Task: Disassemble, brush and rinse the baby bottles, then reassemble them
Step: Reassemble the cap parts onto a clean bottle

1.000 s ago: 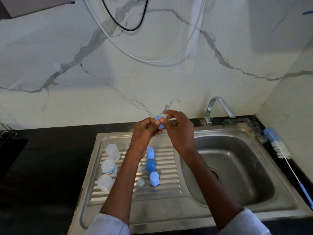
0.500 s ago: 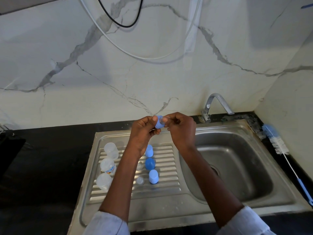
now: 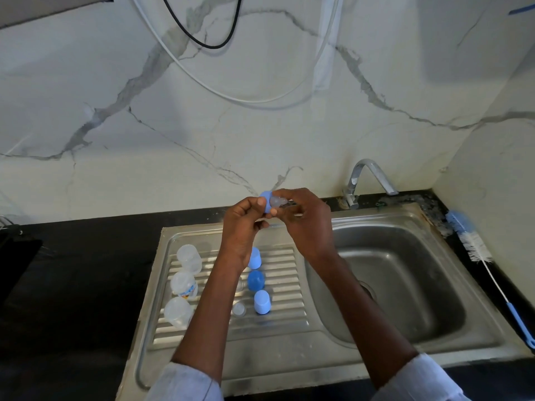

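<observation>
Now the clear teat [image 3: 277,201] pokes out of the blue collar [image 3: 266,204], where a second ago we saw only blue. Our left hand [image 3: 246,227] grips the collar, our right hand [image 3: 304,221] pinches the teat; they look to be seating together for reassembly.

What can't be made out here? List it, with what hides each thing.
Head view only:
- Clear nipple: its tip is covered by the right hand.
- Blue collar ring: partly behind the left hand; whether it is seated cannot be told.
- Small clear part on the drainboard: mostly behind the left forearm.
- Bottle brush: head blurred.
</observation>
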### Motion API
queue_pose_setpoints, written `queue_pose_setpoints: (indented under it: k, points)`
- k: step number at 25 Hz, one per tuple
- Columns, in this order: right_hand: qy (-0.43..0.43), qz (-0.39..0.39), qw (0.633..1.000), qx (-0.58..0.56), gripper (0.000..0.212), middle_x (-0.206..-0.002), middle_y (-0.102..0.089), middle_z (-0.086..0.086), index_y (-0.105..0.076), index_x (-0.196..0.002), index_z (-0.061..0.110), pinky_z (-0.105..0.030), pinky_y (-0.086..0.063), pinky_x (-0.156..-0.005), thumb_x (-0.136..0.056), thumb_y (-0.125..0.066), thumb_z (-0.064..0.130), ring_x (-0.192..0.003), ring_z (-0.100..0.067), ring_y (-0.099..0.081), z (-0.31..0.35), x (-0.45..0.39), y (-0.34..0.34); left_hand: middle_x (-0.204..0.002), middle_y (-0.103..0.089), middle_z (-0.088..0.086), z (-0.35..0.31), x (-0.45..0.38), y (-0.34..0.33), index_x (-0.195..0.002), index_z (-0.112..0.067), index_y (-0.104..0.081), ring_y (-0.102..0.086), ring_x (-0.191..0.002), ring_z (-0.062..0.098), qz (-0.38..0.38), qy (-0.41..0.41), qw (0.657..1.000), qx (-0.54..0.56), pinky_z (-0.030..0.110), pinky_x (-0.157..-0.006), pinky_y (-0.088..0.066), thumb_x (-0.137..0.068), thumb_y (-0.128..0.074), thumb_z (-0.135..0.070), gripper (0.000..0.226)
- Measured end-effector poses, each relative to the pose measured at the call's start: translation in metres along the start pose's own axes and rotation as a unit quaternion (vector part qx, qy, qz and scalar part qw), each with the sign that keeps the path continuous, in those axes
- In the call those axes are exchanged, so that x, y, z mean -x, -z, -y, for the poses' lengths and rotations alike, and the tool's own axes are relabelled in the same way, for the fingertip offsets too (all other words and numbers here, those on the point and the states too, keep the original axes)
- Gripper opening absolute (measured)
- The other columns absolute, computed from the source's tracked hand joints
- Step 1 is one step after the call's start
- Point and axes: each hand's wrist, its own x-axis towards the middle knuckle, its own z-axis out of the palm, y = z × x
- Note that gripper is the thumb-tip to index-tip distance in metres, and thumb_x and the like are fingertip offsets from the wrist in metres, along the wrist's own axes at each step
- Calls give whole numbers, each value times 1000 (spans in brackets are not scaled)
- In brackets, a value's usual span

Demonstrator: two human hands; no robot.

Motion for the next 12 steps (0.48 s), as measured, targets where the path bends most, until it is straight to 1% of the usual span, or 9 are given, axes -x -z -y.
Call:
queue_pose_setpoints:
  k: [1, 3, 6, 7, 9, 11, 12]
  points:
    - [10, -17, 1000, 19, 19, -94, -75, 11, -79, -98, 26, -38, -60, -76, -84, -81, 14, -85, -10, -72, -1, 1, -1, -91, -74, 10, 0, 0, -1, -90, -12, -75, -68, -84, 19, -1, 2, 1000, 2, 28, -69, -54, -95, -70, -30, 20]
    - [3, -47, 998, 36, 9, -88, -76, 13, -79, -93, 26, -41, -59, -77, -86, -79, 21, -83, -8, -72, 0, 2, -4, -93, -76, 8, 1, 3, -4, -90, -13, -75, -71, -89, 20, 10, -2, 1000, 6, 28, -72, -55, -93, -71, -32, 19]
    - [-16, -47, 997, 54, 6, -79, -75, 14, -79, -89, 25, -37, -59, -72, -91, -74, 24, -75, -6, -71, 1, 2, -5, -93, -77, 9, 1, 4, -6, -89, -12, -75, -71, -90, 21, 13, -19, 1000, -13, 29, -77, -56, -95, -70, -25, 15]
    - [-28, -46, 997, 48, 8, -74, -74, 13, -79, -87, 23, -35, -58, -70, -92, -73, 23, -71, -8, -70, 1, 3, -4, -93, -77, 11, 1, 3, -6, -89, -9, -75, -71, -90, 23, 10, -20, 1000, -22, 31, -79, -57, -97, -70, -22, 15]
    - [-69, -54, 996, 19, 12, -67, -73, 7, -78, -84, 19, -36, -59, -66, -93, -71, 20, -64, -12, -71, 1, 2, -4, -93, -75, 18, 1, 2, -5, -93, 2, -73, -69, -89, 28, 7, -17, 999, -27, 37, -84, -58, -98, -68, -18, 20]
    - [-117, -56, 991, -31, 13, -67, -74, 0, -78, -84, 15, -38, -62, -63, -94, -70, 15, -63, -21, -74, 1, 1, -2, -95, -72, 25, 1, 0, -4, -100, 14, -67, -67, -88, 33, 14, -9, 1000, -18, 44, -87, -58, -98, -66, -16, 30]
    - [-129, -51, 989, -58, 12, -68, -75, -3, -78, -84, 15, -37, -62, -61, -95, -71, 15, -63, -24, -74, 2, 1, -2, -96, -71, 27, 1, -1, -4, -101, 16, -66, -66, -88, 35, 17, -2, 1000, -10, 47, -88, -56, -99, -65, -16, 32]
